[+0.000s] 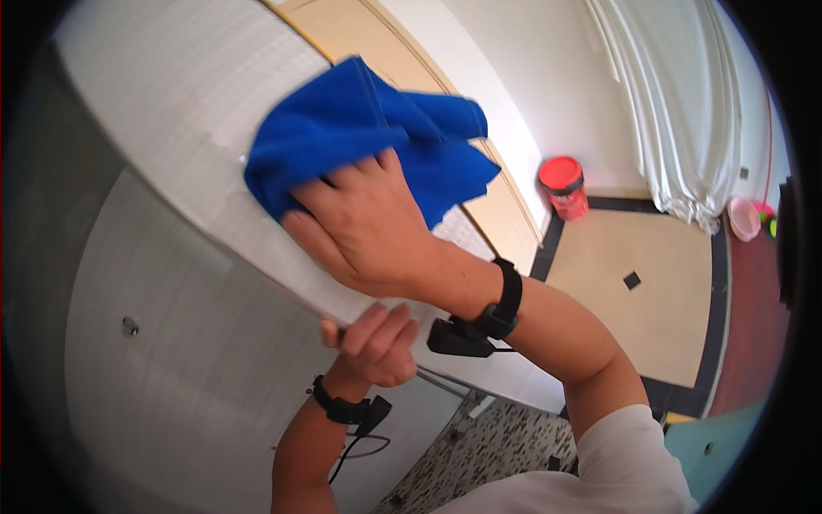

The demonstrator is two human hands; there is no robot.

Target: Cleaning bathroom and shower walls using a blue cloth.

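Across the pale, faintly grained tabletop (171, 111), a soft blue cloth (342, 107) is spread in creased folds, with a stitched seam. It is gripped by the right hand (368, 218), fingers curled into fabric, fingertips hidden. The left hand (377, 343) is curled at the tabletop's near edge; whether that edge is gripped cannot be told. Part of the surface is blocked by cloth and forearm. Below, a smooth grey panel (197, 368) is fitted with a small metal knob (129, 325). Beyond, a round red bucket (566, 193) and draped white curtain (676, 103) are seen.
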